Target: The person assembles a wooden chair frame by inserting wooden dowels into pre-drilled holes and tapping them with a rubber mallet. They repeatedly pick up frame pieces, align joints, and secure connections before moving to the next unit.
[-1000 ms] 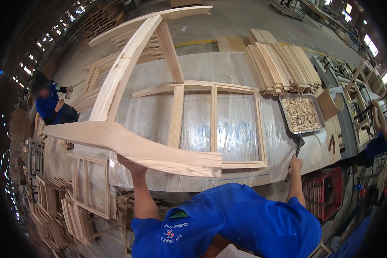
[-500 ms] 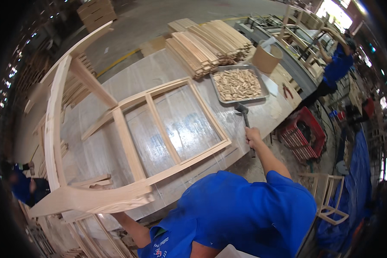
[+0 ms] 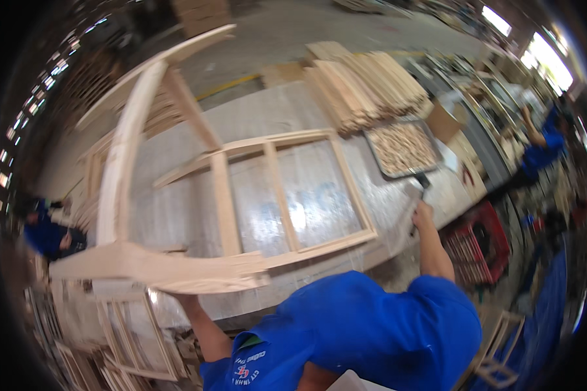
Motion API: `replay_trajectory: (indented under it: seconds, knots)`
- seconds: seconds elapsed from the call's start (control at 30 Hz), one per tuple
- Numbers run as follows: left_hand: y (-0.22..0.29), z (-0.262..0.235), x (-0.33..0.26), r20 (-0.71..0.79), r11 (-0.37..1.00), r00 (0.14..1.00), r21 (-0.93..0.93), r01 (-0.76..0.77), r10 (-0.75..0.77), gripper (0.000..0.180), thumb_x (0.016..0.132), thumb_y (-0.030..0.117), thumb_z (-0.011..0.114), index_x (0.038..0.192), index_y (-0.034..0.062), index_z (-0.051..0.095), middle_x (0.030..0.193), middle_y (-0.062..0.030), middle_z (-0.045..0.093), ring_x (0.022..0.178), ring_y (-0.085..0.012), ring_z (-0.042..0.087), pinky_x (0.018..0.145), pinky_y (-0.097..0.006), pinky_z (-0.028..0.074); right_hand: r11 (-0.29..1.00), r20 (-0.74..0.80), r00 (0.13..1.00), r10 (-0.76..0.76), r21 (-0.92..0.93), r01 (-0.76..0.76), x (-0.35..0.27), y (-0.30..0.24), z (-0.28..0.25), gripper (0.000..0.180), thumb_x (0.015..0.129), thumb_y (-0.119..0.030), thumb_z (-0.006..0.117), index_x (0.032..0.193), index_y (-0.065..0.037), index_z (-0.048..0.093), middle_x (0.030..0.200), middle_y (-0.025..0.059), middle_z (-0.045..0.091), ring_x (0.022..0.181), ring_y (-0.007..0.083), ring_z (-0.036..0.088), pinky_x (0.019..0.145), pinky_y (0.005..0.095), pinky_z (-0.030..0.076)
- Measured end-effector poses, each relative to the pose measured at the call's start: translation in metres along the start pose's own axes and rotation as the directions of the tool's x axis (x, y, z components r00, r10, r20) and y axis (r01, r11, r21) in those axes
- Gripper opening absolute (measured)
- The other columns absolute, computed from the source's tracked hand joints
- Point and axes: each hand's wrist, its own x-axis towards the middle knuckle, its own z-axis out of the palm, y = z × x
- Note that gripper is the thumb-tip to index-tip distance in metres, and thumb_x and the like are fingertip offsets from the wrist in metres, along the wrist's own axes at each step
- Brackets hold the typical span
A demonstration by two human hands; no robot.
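A pale wooden chair frame [image 3: 220, 199] lies on the work table, its thick, shaped legs and rails rising at the left. My left hand [image 3: 188, 300] reaches up under the near leg, and the wood hides its fingers. At the right, my right hand [image 3: 422, 215] is closed round the handle of a hammer [image 3: 422, 180]. The dark hammer head is blurred and hangs just off the near edge of a metal tray [image 3: 398, 174] full of small wooden dowels [image 3: 404, 148]. The hammer is apart from the chair frame.
Stacked wooden slats [image 3: 372, 91] lie behind the tray, near a cardboard tube [image 3: 447, 120] and red-handled pliers [image 3: 467, 176]. A red crate [image 3: 473, 244] stands beyond the table's right edge. Co-workers in blue are at the far right [image 3: 544, 146] and left [image 3: 45, 234].
The whole view has shifted, so the table and frame appear farther right. My right hand and hammer have come closer to the tray. The fingers of my left hand are now hidden behind the wood.
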Motion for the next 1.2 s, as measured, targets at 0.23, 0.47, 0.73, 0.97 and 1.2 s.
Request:
replay_trajectory:
  seconds: [0.23,0.47,0.73,0.97,1.2]
  knots:
    - [0.043,-0.013,0.014,-0.095,0.997,0.995,-0.063,-0.039,0.033,0.07,0.089,0.052,0.072,0.12,-0.0054,0.05,0.11,-0.0143,0.06,0.096,-0.0224,0.062,0.084,-0.038,0.052,0.592,0.088,0.681,-0.727,-0.422,0.686,-0.081,-0.059,0.076,0.021,0.096,-0.015,0.068,0.098,0.0,0.054,0.085,0.0053,0.057,0.073,0.0205,0.059,0.065,0.0398,0.053]
    - [0.059,-0.019,0.024,0.007,0.99,1.0,-0.142,0.023,-0.022,0.067,0.067,0.019,0.081,0.121,-0.006,0.05,0.105,-0.014,0.063,0.092,-0.0238,0.066,0.085,-0.037,0.055,0.642,0.753,0.281,-0.595,0.236,0.729,-0.292,-0.265,0.215,0.029,0.11,-0.033,0.051,0.112,-0.005,0.058,0.073,-0.003,0.053,0.048,0.0024,0.047,0.04,0.0196,0.04]
    - [0.067,-0.011,0.008,-0.027,0.988,0.988,-0.028,-0.15,0.149,0.082,0.063,0.028,0.085,0.129,-0.0047,0.049,0.112,-0.0172,0.065,0.097,-0.0296,0.07,0.086,-0.041,0.057,0.064,0.399,-0.295,-0.868,0.679,0.731,-0.472,-0.456,0.347,0.03,0.108,-0.033,0.053,0.088,-0.01,0.059,0.063,-0.0017,0.052,0.05,0.0095,0.049,0.048,0.0305,0.04]
    - [0.089,0.012,0.018,0.026,0.971,0.981,-0.152,-0.185,0.191,0.081,0.065,0.037,0.09,0.125,-0.0023,0.053,0.11,-0.0138,0.067,0.095,-0.0277,0.071,0.086,-0.041,0.057,-0.268,0.181,-0.348,-0.92,0.358,0.895,-0.44,-0.346,0.501,0.028,0.102,-0.028,0.054,0.113,-0.003,0.058,0.079,0.0187,0.07,0.067,0.033,0.069,0.056,0.0454,0.054]
    - [0.107,0.005,0.033,-0.047,0.983,0.996,-0.175,0.06,-0.069,0.073,0.067,0.032,0.087,0.12,-0.0068,0.055,0.099,-0.0124,0.069,0.089,-0.0224,0.071,0.081,-0.035,0.058,0.432,0.866,-0.277,-0.416,0.456,0.778,-0.454,-0.364,0.457,0.032,0.104,-0.04,0.06,0.099,-0.008,0.063,0.063,-0.0019,0.049,0.045,0.0065,0.041,0.036,0.0269,0.031]
